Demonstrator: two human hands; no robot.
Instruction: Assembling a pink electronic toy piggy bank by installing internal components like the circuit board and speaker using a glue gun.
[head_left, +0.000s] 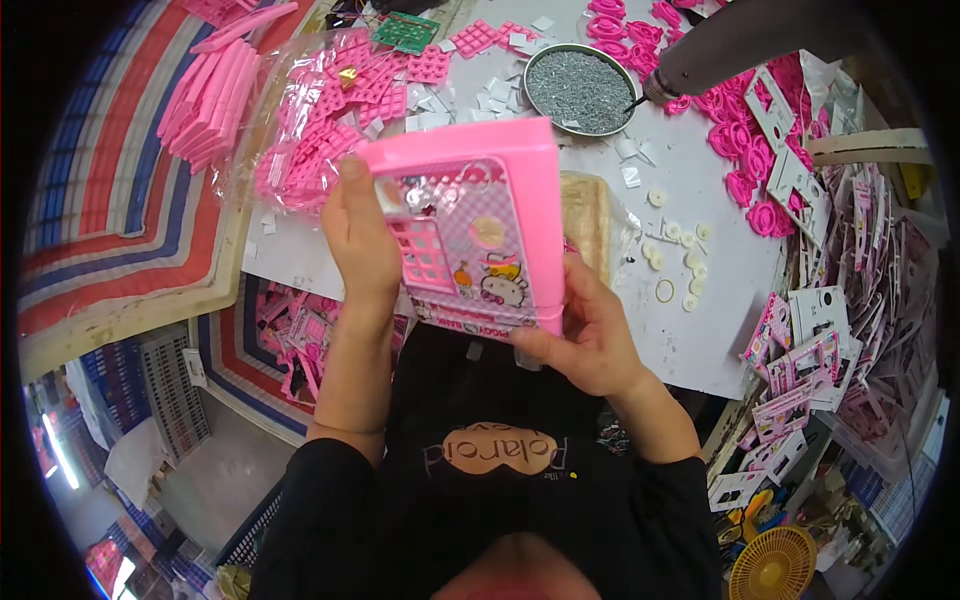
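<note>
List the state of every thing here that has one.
Pink toy panel: held up off the table, printed face toward the camera.
Left hand: gripping the panel's left edge.
Right hand: supporting its lower right corner.
Round metal dish: full of small grey parts.
Clear bag: holding pink grids.

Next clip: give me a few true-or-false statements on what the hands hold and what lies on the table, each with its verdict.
1. Both hands hold one pink plastic toy panel. True: left hand on its left edge, right hand at its lower right corner.
2. The round metal dish is empty. False: it is full of small grey bits.
3. A bag of pink grid pieces lies beyond the left hand. True.
4. The white rings lie inside the dish. False: they lie loose on the white table.
</note>
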